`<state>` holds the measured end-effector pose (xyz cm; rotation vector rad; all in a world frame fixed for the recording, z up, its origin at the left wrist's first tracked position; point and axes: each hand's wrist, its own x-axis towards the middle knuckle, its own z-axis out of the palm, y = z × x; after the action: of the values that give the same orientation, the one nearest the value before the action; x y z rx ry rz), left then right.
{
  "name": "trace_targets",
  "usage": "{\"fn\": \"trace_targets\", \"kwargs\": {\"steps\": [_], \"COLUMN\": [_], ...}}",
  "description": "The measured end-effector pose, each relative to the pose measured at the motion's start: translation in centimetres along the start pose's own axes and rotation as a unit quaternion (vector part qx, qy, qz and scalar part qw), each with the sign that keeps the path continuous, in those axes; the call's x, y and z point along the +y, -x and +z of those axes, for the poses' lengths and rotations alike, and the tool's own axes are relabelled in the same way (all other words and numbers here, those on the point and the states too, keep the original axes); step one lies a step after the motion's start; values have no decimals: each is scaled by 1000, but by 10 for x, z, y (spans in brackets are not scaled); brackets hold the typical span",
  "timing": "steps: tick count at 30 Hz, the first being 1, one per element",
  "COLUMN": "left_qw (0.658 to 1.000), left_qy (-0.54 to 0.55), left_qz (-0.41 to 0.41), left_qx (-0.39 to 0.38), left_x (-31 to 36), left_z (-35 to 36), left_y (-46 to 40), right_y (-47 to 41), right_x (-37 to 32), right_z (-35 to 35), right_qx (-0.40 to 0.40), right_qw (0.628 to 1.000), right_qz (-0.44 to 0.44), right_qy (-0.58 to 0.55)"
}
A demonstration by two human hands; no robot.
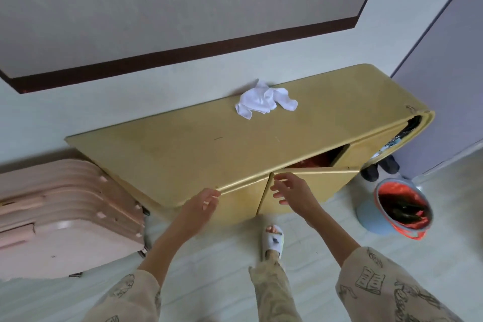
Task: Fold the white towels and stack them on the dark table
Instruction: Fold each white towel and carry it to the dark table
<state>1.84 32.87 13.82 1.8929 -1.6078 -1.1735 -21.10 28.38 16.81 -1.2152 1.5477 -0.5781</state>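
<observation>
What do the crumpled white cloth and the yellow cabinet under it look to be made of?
Crumpled white cloth: soft woven or terry fabric, matte, judging by its limp folds and creases; weave too small to tell. Yellow cabinet: probably painted or laminated board, smooth with a faint sheen, rounded edges, small scuffs.

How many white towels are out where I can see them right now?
1. A crumpled white towel lies on top of the yellow cabinet, near the wall. More may be hidden inside the cabinet, whose doors are partly open.
</observation>
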Motion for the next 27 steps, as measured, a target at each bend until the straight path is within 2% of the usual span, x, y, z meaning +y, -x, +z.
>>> {"fn": "trace_targets", "kwargs": {"steps": [5,8,11,16,18,22,27], "left_qw": [997,993,991,985,986,983,946], "left_qy": [-5,-10,-34,-69,-89,-92,-47], "left_qz": [-69,-115,-129,-156,-142,-139,-263], "left_qx": [17,3,-12,6,12,80,184], "left_x": [31,50,71,80,79,78,77], "left_z": [20,36,50,66,70,72,70], "left_y": [-117,-180,-236,-322,-351,-404,-448], "right_y": [-135,-203,-263,-341,-361,-377,-380], "right_x": [-15,-17,-11,12,21,37,40], "right_z": [-40,-65,-85,-91,-90,-90,-93], "right_qx": [-24,-32,-63,-101,-115,-137,-145], "right_qw": [999,992,973,940,912,864,853], "right_qz": [-1,6,10,29,25,7,-10], "right_qy": [42,126,220,325,393,484,502]}}
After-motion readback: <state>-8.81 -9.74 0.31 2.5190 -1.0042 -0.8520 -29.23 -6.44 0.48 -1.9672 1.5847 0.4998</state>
